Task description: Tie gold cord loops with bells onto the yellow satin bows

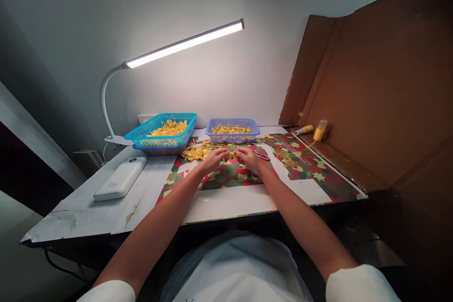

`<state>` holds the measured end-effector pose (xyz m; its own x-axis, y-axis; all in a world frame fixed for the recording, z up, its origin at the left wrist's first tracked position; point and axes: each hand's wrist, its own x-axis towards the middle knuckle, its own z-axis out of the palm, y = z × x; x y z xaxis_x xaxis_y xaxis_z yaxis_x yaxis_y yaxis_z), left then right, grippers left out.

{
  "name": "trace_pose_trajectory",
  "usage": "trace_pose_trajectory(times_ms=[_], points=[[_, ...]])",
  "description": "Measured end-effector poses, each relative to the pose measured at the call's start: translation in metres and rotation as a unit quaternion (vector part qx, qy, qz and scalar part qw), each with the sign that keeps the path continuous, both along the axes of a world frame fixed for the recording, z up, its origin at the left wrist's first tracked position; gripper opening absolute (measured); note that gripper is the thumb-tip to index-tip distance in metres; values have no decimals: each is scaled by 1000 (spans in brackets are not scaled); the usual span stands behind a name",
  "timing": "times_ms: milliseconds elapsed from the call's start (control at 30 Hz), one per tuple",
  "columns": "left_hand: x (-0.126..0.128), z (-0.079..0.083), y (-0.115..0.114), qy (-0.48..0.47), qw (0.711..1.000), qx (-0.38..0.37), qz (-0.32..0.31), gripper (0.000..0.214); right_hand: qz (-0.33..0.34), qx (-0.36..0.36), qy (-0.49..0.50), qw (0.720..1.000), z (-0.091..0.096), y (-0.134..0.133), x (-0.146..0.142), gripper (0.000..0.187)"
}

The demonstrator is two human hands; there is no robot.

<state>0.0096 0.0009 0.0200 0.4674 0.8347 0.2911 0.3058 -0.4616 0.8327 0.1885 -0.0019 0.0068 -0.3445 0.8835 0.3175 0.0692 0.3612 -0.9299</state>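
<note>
My left hand [215,159] and my right hand [249,157] meet over the patterned sheet [226,179], fingertips pinched and a small gap between them. Both are closed on a small shiny gold piece [232,150], too small to make out its exact kind. A pile of gold ribbon-like pieces [194,152] lies just beyond my left hand. Beside my right hand rests a pink-handled tool [262,155], partly hidden. Farther right, a loose heap of thin gold strands [289,159] lies on the sheet.
A turquoise basket [141,142] of gold pieces sits on another basket at the back left; a blue-violet basket [232,138] stands at the centre back. A power bank [122,179] lies left, under a lit lamp [187,43]. Right are a yellow-capped bottle [320,131] and a cardboard wall [382,80].
</note>
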Motion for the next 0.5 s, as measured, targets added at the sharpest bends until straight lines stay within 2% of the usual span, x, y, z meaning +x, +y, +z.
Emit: trace_pose_trajectory(times_ms=[133,300,500], points=[[-1,-2,3,9,1000,0,21,25,-8,-32,44,998,5,-4,-4,22],[0,-4,8,-35,998,20,38,25,-16,-50,86,995,11,-11,-9,24],[0,-2,6,-68,997,34,19,24,-37,9,60,997,12,-17,-9,25]])
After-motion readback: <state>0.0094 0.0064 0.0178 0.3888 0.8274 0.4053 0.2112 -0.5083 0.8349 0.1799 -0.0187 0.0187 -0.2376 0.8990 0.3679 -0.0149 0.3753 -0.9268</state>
